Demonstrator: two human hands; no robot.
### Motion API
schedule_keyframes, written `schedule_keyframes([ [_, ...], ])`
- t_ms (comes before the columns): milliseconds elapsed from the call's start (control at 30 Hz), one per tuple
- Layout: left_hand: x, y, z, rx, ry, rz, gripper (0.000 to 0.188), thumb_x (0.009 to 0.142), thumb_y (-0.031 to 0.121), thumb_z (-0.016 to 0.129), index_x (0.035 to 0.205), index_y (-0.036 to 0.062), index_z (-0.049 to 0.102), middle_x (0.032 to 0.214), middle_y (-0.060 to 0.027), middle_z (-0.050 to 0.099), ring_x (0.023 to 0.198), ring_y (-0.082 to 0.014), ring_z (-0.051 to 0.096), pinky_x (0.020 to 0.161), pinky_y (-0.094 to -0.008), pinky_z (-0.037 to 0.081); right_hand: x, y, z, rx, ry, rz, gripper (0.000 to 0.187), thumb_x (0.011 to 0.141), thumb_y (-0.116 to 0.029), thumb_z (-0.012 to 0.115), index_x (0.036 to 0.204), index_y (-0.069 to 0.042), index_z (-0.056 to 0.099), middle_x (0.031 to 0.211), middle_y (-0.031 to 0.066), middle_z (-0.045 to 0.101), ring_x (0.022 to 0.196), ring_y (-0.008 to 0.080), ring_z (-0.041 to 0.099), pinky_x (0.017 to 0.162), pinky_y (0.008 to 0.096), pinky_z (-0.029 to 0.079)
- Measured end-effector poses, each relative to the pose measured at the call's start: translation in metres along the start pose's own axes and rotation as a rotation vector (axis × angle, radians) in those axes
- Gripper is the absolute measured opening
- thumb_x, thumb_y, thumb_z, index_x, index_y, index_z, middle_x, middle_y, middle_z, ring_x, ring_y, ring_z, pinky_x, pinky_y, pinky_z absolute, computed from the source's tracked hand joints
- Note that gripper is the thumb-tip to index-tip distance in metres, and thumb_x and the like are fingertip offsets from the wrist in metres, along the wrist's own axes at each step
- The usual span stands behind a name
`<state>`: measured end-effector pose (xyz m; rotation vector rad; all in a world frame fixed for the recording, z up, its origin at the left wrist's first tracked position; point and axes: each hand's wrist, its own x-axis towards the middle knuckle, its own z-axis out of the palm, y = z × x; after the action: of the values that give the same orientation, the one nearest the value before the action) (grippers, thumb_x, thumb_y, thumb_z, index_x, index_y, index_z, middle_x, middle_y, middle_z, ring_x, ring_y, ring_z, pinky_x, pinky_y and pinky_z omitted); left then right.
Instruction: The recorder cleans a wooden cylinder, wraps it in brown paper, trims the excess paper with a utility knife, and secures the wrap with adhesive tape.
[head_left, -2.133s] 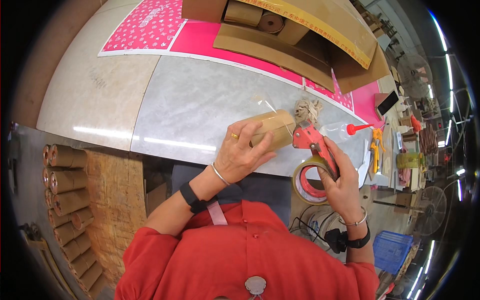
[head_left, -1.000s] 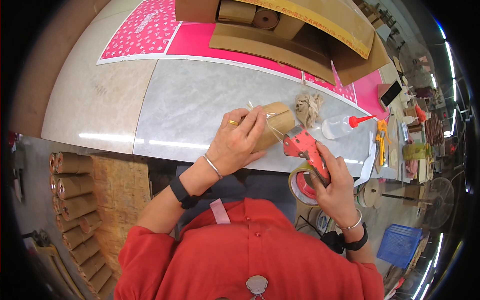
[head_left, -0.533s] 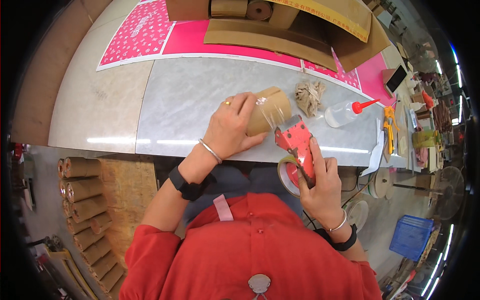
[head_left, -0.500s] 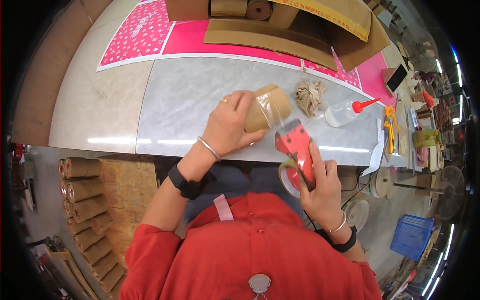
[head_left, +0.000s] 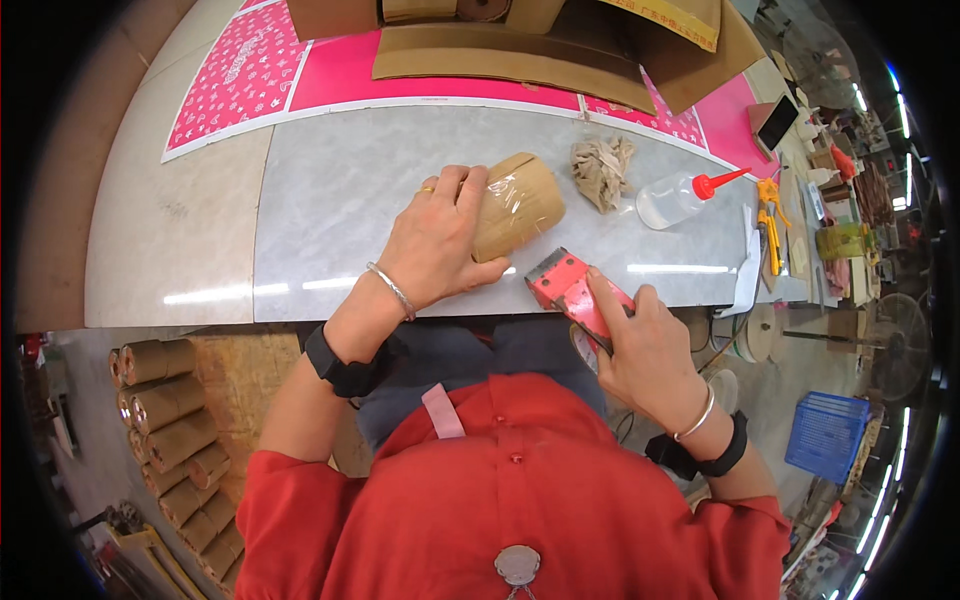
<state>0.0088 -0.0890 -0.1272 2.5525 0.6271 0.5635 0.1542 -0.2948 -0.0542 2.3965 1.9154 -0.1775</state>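
A brown paper-wrapped roll (head_left: 522,205) lies tilted on the grey table, with shiny clear tape across its side. My left hand (head_left: 432,240) is closed around the roll's left end, thumb along its near side. In my right hand (head_left: 645,350) is a red tape dispenser (head_left: 572,290), its dark cutting end pointing up and left toward the roll, a small distance from it. The tape reel beneath the dispenser is partly hidden by my fingers. Just right of the roll sit a crumpled beige cloth (head_left: 602,172) and a clear squeeze bottle (head_left: 668,203) with a red nozzle.
An open cardboard box (head_left: 510,62) holding rolls stands at the back on a pink sheet (head_left: 345,75). Yellow-handled pliers (head_left: 770,225) and a phone (head_left: 776,123) lie at the right. Below left, several wrapped rolls (head_left: 175,405) are stacked; a blue crate (head_left: 826,436) is at lower right.
The dispenser has drawn away from the roll and turned flatter in my right hand. The tape strip that stretched toward it now lies against the roll. My view has shifted slightly.
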Motion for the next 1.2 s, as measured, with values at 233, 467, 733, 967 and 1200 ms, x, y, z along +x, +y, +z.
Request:
schedule_keyframes([
  [233,0.005,-0.011,-0.002,-0.108,-0.004,-0.027,0.083,0.063,0.036,0.078,0.127,-0.0032,0.043,0.117,-0.0199,0.05,0.099,-0.0373,0.056,0.083,-0.0414,0.05,0.047,-0.025,-0.025,-0.187,-0.153,-0.025,0.067,0.069,-0.014,0.064,0.133,0.0,0.048,0.083,0.0201,0.054,0.064,0.0321,0.061,0.057,0.0373,0.051],
  [467,0.006,-0.017,0.002,-0.178,0.03,-0.041,0.081,0.062,0.037,0.078,0.124,-0.0033,0.045,0.112,-0.0191,0.051,0.096,-0.0368,0.057,0.08,-0.0414,0.051,0.084,-0.042,-0.052,-0.237,-0.203,-0.049,0.04,0.068,-0.014,0.062,0.103,0.003,0.059,0.074,0.019,0.058,0.06,0.0292,0.061,0.052,0.0361,0.05],
  [733,0.011,-0.03,0.002,-0.231,0.026,-0.073,0.078,0.062,0.039,0.077,0.12,-0.0037,0.048,0.106,-0.0189,0.053,0.092,-0.0368,0.058,0.077,-0.0416,0.051,0.085,-0.057,-0.054,-0.3,-0.12,-0.098,0.024,0.064,-0.011,0.06,0.083,0.004,0.06,0.062,0.0163,0.057,0.059,0.0281,0.061,0.05,0.0354,0.05],
  [967,0.013,-0.025,0.003,-0.226,0.016,-0.085,0.079,0.06,0.041,0.077,0.119,-0.005,0.05,0.104,-0.0199,0.055,0.091,-0.0363,0.06,0.077,-0.0418,0.051,0.093,-0.058,-0.058,-0.354,-0.147,-0.105,0.022,0.063,-0.012,0.062,0.08,0.002,0.063,0.061,0.0157,0.058,0.06,0.0292,0.061,0.052,0.036,0.051],
  [1200,0.015,-0.021,0.005,-0.226,0.011,-0.109,0.076,0.059,0.04,0.076,0.116,-0.0039,0.051,0.102,-0.0192,0.055,0.09,-0.0367,0.06,0.077,-0.0424,0.052,0.111,-0.066,-0.065,-0.375,-0.256,-0.14,0.011,0.063,-0.014,0.062,0.067,-0.004,0.065,0.062,0.0138,0.061,0.065,0.0301,0.064,0.059,0.0379,0.053],
])
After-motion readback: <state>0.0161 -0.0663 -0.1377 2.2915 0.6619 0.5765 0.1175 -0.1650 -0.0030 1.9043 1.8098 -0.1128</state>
